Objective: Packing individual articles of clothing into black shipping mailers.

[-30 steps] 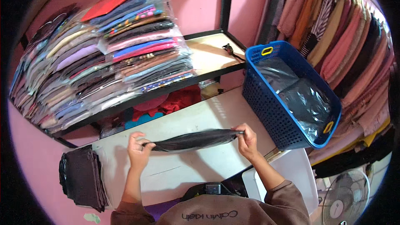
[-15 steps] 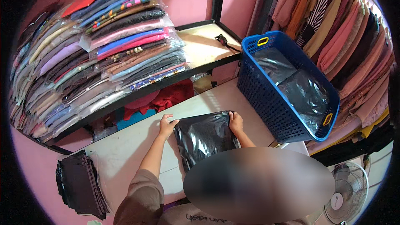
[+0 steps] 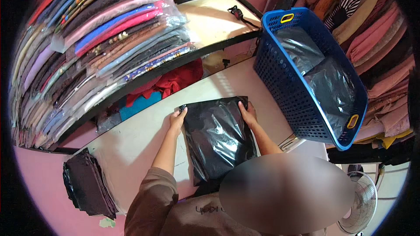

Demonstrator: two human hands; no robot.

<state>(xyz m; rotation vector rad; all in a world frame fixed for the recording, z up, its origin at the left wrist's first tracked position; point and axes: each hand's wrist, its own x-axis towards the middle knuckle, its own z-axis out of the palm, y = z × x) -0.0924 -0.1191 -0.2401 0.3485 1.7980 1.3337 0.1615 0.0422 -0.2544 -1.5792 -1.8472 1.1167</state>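
One shiny black package (image 3: 218, 135) is spread flat over the middle of the pale table (image 3: 245, 76), in front of the person; whether its whole underside rests there, I cannot tell. Its near right corner goes under a blurred patch. Two hands hold it at the far side: the left hand (image 3: 177, 119) has thumb and fingers clamped on the far left corner, and the right hand (image 3: 248, 113) is clamped on the right edge, just beside the far right corner. The fingertips beneath are hidden from me.

Between the left hand and one stack of dark folded pieces (image 3: 87, 185), at the left end, is a wide strip of table; I could not count the layers. On the right the strip is narrower, up to one blue basket (image 3: 284, 91). It shows two yellow handle pieces (image 3: 352, 121) and at least two black bags (image 3: 299, 48) inside; what lies below them is hidden.

Farther, a black-framed shelf (image 3: 210, 22) carries many bagged clothes (image 3: 118, 37), too crowded for counting and cut off at left. One dark cable (image 3: 236, 13) lies on its right part. To the right, hanging garments (image 3: 380, 48) are also cut off, and one fan (image 3: 365, 203) is partly covered by the blur.
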